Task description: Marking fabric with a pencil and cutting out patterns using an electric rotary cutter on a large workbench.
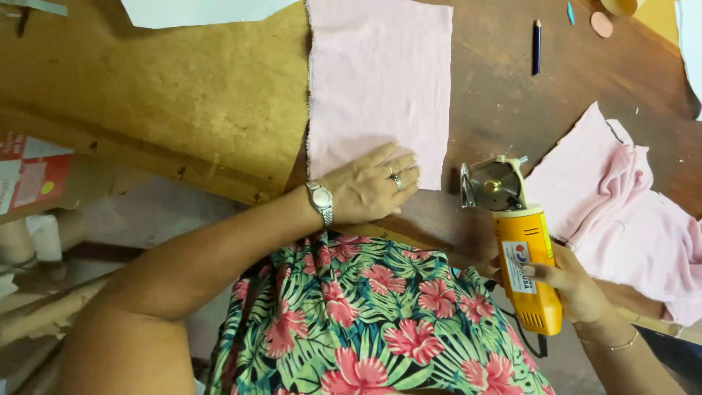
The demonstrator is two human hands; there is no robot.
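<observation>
My left hand (371, 186) lies flat, fingers together, on the near edge of a rectangular pale pink cloth (380, 80) spread on the wooden table (197, 102). A watch is on that wrist and a ring on one finger. My right hand (574, 285) grips the yellow body of an electric rotary fabric cutter (521, 252). Its round metal blade (496, 185) rests on the table just right of the cloth's near right corner, not touching it.
A crumpled heap of pink fabric (629, 212) lies at the right. A dark pen (537, 46) and small chalk pieces (601, 24) sit at the far right. White paper (197, 11) lies at the top. Cardboard tubes and a box (29, 183) stand left, below the table edge.
</observation>
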